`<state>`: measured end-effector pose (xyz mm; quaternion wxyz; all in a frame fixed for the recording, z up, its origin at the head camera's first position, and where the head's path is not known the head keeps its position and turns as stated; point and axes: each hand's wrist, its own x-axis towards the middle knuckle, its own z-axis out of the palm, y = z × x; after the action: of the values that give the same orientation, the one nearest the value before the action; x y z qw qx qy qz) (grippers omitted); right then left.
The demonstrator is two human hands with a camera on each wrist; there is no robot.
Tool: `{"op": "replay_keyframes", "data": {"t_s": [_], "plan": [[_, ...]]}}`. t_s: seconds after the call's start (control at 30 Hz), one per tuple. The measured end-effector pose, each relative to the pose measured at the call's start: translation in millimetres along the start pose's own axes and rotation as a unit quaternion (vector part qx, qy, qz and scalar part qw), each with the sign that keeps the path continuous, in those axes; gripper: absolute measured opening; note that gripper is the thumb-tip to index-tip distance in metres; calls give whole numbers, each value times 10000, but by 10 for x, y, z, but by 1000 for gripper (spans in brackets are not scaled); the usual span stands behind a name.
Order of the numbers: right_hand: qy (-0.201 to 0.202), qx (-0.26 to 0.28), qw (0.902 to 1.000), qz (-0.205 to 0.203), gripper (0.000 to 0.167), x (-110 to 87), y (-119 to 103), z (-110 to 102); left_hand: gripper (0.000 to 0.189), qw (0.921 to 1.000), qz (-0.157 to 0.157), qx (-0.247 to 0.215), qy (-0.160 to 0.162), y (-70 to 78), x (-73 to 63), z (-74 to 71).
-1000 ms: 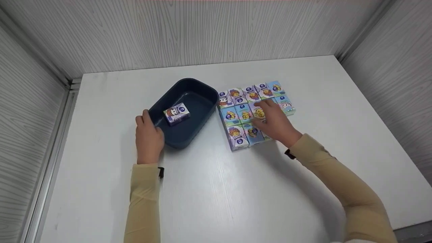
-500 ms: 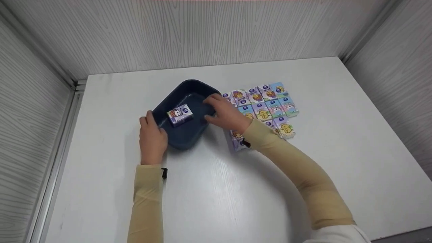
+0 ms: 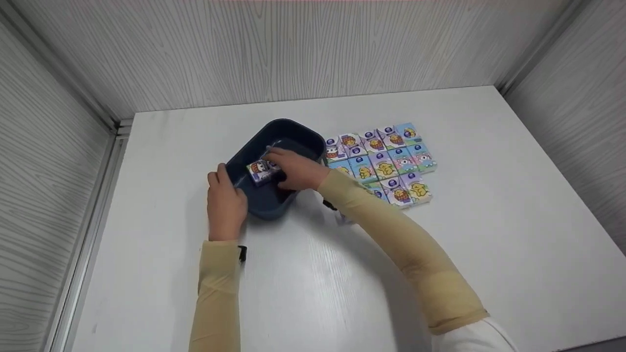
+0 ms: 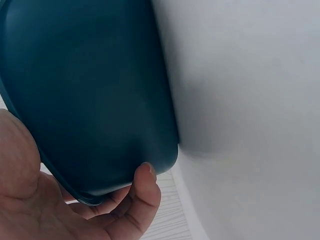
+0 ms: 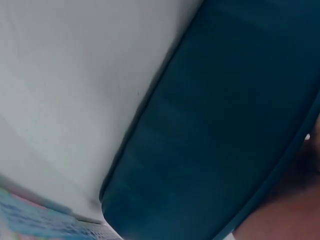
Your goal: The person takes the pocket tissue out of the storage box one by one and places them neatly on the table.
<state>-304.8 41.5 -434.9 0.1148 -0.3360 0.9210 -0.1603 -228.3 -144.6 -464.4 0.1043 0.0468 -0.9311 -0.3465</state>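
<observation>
My left hand (image 3: 226, 208) grips the left end of a dark blue plastic bin (image 3: 265, 211); in the left wrist view its fingers (image 4: 142, 202) curl along the bin's end under the rim. Inside the bin lies a purple and white cartoon-printed tissue pack (image 3: 257, 172). My right hand (image 3: 299, 171) reaches over the bin's right rim, its fingers and thumb around the right end of that pack and partly covering it. In the right wrist view the bin's outer wall (image 5: 200, 135) fills much of the picture, and the fingers are hidden behind the rim.
Right of the bin, several similar tissue packs (image 3: 384, 165) lie in three tight rows on the white table (image 3: 293, 288). The right forearm (image 3: 396, 234) covers part of the front row. Wood-grain panels (image 3: 313, 49) stand behind and at both sides.
My right hand has moved left from over the rows of packs, across the bin's rim and down to the pack inside. The left hand has stayed on the bin.
</observation>
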Motion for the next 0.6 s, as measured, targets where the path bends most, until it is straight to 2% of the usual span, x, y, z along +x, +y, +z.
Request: {"op": "replay_keyframes", "data": {"t_s": [0.1, 0.23, 0.37, 0.6], "plan": [[-182, -189, 9996, -90, 67, 32, 1, -1, 61, 10000, -29, 7, -38, 5, -1, 4], [-124, -355, 9993, 24, 60, 45, -4, 19, 60, 10000, 8, 4, -13, 1, -9, 4], [-68, -220, 9996, 151, 56, 33, -20, 32, 60, 10000, 44, 17, 27, 1, -10, 1], [154, 18, 9998, -95, 50, 19, -9, 13, 60, 9998, 134, -37, 119, -11, -4, 4]]}}
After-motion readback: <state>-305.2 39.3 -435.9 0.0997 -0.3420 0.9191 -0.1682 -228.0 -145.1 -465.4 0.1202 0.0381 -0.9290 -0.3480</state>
